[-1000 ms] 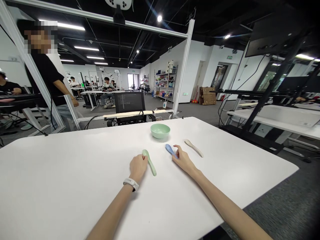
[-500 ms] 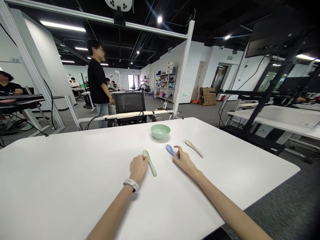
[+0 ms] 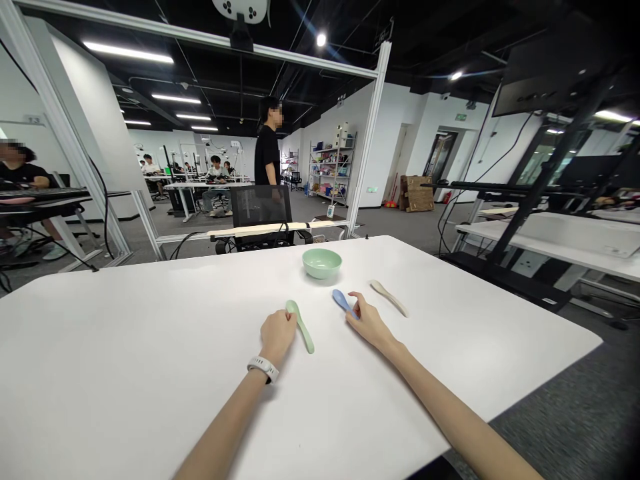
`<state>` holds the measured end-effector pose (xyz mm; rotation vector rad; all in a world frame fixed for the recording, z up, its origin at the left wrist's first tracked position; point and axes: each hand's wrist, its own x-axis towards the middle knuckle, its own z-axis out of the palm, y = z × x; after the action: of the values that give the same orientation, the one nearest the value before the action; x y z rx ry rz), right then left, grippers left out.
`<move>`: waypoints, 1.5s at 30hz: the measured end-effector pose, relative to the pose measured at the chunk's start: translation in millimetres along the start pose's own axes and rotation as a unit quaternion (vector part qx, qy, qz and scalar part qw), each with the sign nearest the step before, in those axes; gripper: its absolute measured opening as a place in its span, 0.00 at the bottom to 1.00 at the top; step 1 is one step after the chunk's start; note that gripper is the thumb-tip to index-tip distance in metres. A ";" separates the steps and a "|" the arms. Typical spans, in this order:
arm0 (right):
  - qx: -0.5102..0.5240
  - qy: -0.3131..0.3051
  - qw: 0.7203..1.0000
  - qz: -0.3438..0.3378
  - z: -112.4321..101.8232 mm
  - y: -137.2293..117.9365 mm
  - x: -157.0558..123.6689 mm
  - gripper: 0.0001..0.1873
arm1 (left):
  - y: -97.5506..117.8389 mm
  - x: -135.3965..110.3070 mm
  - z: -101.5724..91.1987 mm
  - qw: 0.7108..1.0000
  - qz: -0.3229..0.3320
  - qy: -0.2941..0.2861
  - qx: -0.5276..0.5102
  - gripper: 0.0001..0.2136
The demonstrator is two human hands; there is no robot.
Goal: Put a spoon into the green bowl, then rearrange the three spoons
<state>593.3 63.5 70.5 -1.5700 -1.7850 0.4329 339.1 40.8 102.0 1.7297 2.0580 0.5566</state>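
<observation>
On a white worktop (image 3: 150,360), the left hand (image 3: 277,337) closes its fingers on a green spoon (image 3: 302,329), and the right hand (image 3: 369,323) pinches a blue spoon (image 3: 342,301), both below a green bowl (image 3: 322,263).

a white round-cornered tabletop (image 3: 150,373) holds a pale green bowl (image 3: 322,263) near its far edge. nearer, and left of the bowl, lies a pale green spoon (image 3: 302,332), with the left hand (image 3: 277,337) touching it on its left side. a blue spoon (image 3: 342,301) lies in front of the bowl and to its right, under the fingertips of the right hand (image 3: 369,323). a beige spoon (image 3: 389,298) lies farther right, just beyond that hand. behind the table stands a black mesh office chair (image 3: 260,205), with a person (image 3: 267,143) behind it.
</observation>
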 end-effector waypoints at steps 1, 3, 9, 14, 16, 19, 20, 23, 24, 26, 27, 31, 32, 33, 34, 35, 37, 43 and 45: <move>0.000 0.001 1.000 -0.001 0.0 -0.1 0.2 0.26 | 0.1 0.1 -0.1 1.000 0.000 0.000 0.000 0.18; -0.001 0.003 1.000 -0.002 0.3 0.1 0.6 0.26 | 0.2 0.4 0.2 1.000 -0.001 -0.001 0.001 0.18; -0.009 -0.003 1.000 -0.004 -0.1 0.3 0.0 0.27 | -1.1 1.4 1.9 1.000 -0.002 0.000 -0.001 0.18; -0.009 -0.004 1.000 -0.003 -0.9 -0.9 -1.1 0.27 | -1.2 1.1 1.5 1.000 -0.002 -0.002 -0.002 0.18; -0.007 -0.003 1.000 -0.003 -1.0 -1.0 -1.2 0.27 | -0.8 0.7 0.9 1.000 -0.001 -0.005 -0.002 0.17; -0.008 -0.002 1.000 -0.001 -1.2 -1.0 -1.1 0.27 | -0.1 0.0 0.1 1.000 -0.002 -0.007 -0.003 0.17; -0.009 -0.002 1.000 0.000 -1.2 -1.1 -1.1 0.27 | 0.1 -0.1 -0.1 1.000 -0.002 -0.008 -0.003 0.17; -0.008 -0.004 1.000 0.002 -1.3 -0.9 -0.9 0.27 | 0.4 -0.3 -0.3 1.000 -0.002 -0.009 -0.003 0.17; -0.007 -0.004 1.000 0.003 -1.1 -0.8 -0.8 0.27 | 0.4 -0.3 -0.3 1.000 -0.001 -0.010 -0.003 0.17; -0.006 -0.004 1.000 0.002 -0.7 -0.2 -0.6 0.26 | 0.2 -0.1 -0.2 1.000 0.000 -0.010 -0.004 0.17; -0.006 -0.003 1.000 0.001 -0.4 0.2 -0.4 0.26 | 0.1 0.0 -0.2 1.000 0.000 -0.010 -0.005 0.17; -0.006 -0.002 1.000 -0.004 0.4 1.5 0.1 0.27 | -0.3 0.6 0.1 1.000 -0.002 -0.011 -0.009 0.17; -0.006 -0.002 1.000 -0.004 0.4 1.7 0.2 0.27 | -0.3 0.8 0.3 1.000 -0.002 -0.011 -0.010 0.17; -0.006 -0.002 1.000 -0.004 0.4 1.9 0.2 0.28 | -0.4 1.0 0.4 1.000 -0.003 -0.010 -0.011 0.17; -0.005 -0.003 1.000 -0.005 0.4 2.1 0.3 0.28 | -0.5 1.1 0.6 1.000 -0.003 -0.010 -0.012 0.17; -0.004 -0.003 1.000 -0.005 0.4 2.3 0.3 0.28 | -0.6 1.2 0.7 1.000 -0.003 -0.009 -0.012 0.17; -0.003 -0.003 1.000 -0.007 0.4 2.7 0.3 0.28 | -0.8 1.3 0.9 1.000 -0.003 -0.007 -0.014 0.17; -0.005 -0.002 1.000 -0.005 0.0 2.1 -0.4 0.27 | -0.9 0.7 0.7 1.000 -0.001 -0.006 -0.019 0.17; -0.007 -0.003 1.000 -0.004 -0.3 1.2 -0.6 0.27 | -0.8 0.6 0.5 1.000 -0.002 -0.008 -0.020 0.17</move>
<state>594.4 63.0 69.8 -1.5727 -1.8016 0.4236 338.6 41.2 101.1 1.7023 2.0250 0.5781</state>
